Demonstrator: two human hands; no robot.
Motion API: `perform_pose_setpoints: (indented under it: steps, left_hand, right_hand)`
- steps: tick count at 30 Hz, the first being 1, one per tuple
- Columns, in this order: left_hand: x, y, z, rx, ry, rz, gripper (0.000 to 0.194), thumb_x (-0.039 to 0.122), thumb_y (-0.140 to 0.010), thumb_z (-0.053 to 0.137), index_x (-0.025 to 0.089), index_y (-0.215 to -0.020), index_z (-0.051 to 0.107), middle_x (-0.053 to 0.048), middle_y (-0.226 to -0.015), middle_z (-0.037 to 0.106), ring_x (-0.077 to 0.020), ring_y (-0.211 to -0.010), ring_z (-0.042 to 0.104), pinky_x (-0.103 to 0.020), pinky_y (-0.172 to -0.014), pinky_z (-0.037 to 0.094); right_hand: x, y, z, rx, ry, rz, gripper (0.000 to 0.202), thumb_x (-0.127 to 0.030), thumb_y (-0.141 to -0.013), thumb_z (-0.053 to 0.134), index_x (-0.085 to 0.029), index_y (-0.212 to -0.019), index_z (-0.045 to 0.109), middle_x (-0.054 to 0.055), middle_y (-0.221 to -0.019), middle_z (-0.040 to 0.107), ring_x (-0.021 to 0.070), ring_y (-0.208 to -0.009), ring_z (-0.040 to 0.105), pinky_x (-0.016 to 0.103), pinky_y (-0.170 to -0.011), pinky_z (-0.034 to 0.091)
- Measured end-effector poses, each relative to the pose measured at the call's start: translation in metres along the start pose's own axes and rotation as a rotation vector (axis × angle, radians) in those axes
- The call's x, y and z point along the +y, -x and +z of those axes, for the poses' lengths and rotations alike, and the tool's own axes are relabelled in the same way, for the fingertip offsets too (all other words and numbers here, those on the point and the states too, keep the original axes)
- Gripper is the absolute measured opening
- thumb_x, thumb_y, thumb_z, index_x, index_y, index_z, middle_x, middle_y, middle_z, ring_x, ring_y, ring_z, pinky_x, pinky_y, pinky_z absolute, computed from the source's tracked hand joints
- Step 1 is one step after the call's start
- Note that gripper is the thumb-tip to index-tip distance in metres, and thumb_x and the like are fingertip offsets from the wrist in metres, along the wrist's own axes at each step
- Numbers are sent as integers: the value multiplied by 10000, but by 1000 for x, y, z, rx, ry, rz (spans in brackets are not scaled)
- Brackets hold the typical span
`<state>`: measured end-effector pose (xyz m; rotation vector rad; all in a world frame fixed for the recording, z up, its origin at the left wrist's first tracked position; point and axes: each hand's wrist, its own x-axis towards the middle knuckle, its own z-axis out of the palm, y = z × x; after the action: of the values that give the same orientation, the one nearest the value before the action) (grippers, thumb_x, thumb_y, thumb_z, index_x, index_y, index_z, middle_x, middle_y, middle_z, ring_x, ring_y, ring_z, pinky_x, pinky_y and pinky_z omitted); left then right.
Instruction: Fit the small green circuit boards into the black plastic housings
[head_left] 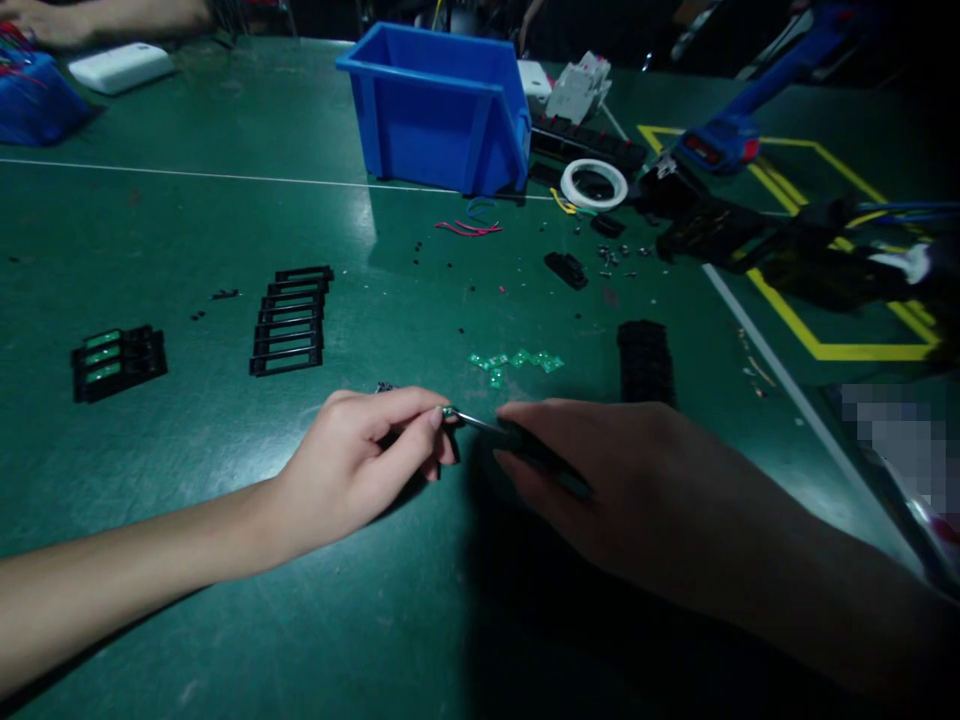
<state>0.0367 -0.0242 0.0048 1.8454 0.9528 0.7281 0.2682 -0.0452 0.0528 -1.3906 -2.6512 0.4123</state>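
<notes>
A: Where are the hands?

B: Both low over the green table (225,230), nearly meeting at its near middle. The left hand (360,455) is lit; its thumb and forefinger are pressed together around a small dark part (450,440) — I can't make out what the part is.

A: And the right?

B: The right hand (600,470) lies in shadow. It holds a pair of tweezers (487,425), fingers closed around the handle, and the bright metal tips reach across to the left fingertips, touching or just beside the small part there.

A: What lies close by?

B: Just beyond the hands, a loose scatter of small green circuit boards (517,360). To their right, a block of stacked black parts (645,360). To the left, a column of black frames (291,320) laid one above the other, and further left a black holder with green pieces (118,362) set in it.

A: Further back?

B: A blue bin (442,110) stands upright, well apart from the hands. Right of it, a roll of white tape (594,184) lying flat, some red wires (469,228) in front of the bin, and a small black component (566,270) among scattered bits. A blue power screwdriver (720,145) rests over the yellow floor-style marking (817,350) on the right.

A: Anyone else?

B: At the far left corner another person's arm (97,20) rests by a white box (120,66) — well away from the two working hands
</notes>
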Motion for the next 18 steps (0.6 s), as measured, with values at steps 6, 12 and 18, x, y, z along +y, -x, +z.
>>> perform_pose_setpoints:
  steps: [6, 12, 18]
  left_hand:
    - [1, 0, 0, 2, -54, 23, 257, 218, -1035, 495, 168, -941, 729, 8, -734, 723, -113, -651, 680, -223, -651, 506]
    - [1, 0, 1, 10, -82, 33, 275, 223, -1035, 492, 168, -888, 717, 6, -714, 715, -119, -645, 677, -230, -640, 490]
    - [1, 1, 3, 20, -89, 40, 244, 224, -1038, 488, 167, -974, 717, -2, -760, 734, -122, -657, 689, -227, -637, 500]
  right_hand:
    - [-12, 7, 2, 62, 96, -54, 81, -191, -947, 575, -182, -991, 642, 11, -752, 682, 195, -542, 617, 330, -503, 290]
    - [-19, 8, 4, 89, 168, -65, 135, -98, -866, 601, -170, -972, 643, 14, -744, 679, 181, -506, 603, 318, -476, 288]
    - [-23, 8, 5, 100, 274, -95, 209, -78, -834, 606, -147, -1027, 652, 50, -780, 700, 196, -515, 607, 322, -469, 270]
